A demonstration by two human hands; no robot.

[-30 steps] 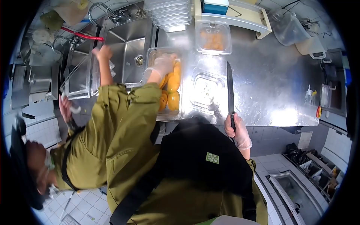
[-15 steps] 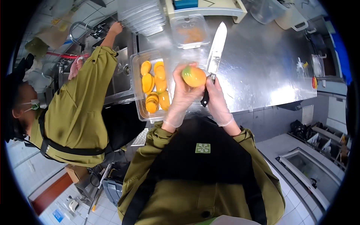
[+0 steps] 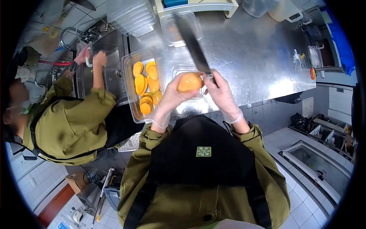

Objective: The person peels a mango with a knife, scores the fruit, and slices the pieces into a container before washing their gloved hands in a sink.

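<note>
Orange mango (image 3: pixel 190 81) gripped in the gloved left hand (image 3: pixel 172 96) over the steel worktop (image 3: pixel 251 57)'s near edge, right hand (image 3: pixel 220 94) clamped on a knife (image 3: pixel 192 44).

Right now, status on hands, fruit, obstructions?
Left gloved hand grips round orange mango. Right gloved hand holds long steel knife, blade pointing away. Clear plastic tub of orange slices alongside; co-worker's hand at steel sink.

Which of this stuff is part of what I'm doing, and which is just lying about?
In hand:
round orange mango, held in left hand
long steel knife, held in right hand
clear plastic tub of cut mango slices

Lying about:
stack of clear plastic trays
translucent jug with white handle
</note>
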